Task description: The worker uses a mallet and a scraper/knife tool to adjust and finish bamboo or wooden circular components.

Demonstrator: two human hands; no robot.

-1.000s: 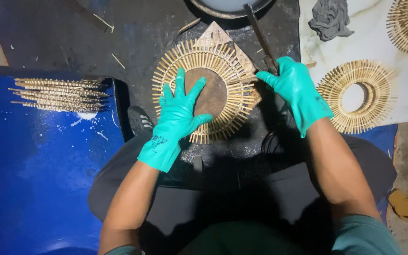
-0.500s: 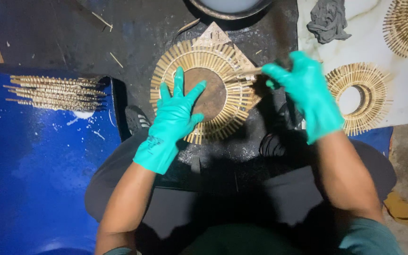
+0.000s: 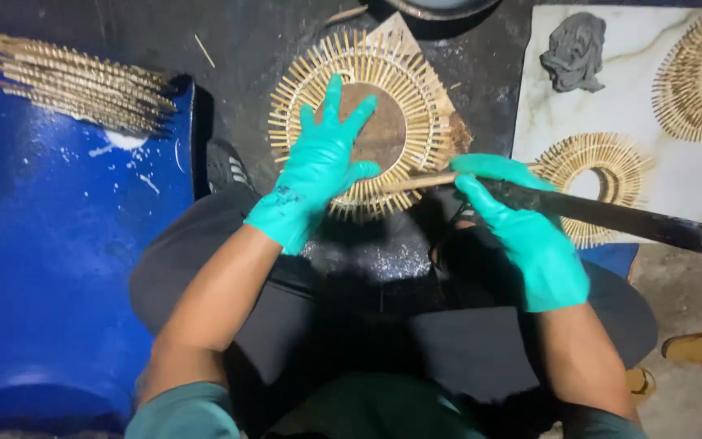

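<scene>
Left hand (image 3: pixel 322 175), gloved in teal, lies open and flat on the sunburst ring (image 3: pixel 363 122) of thin pale sticks, apparently pinning it to the dark floor in front of the knees. Right hand (image 3: pixel 522 228) is closed around a long dark tool (image 3: pixel 611 215), whose light tip touches the ring's lower edge. Loose sticks (image 3: pixel 75 81) rest on a blue sheet (image 3: pixel 58 268); finished rings (image 3: pixel 599 183) lie on a marbled board (image 3: pixel 635 106).
</scene>
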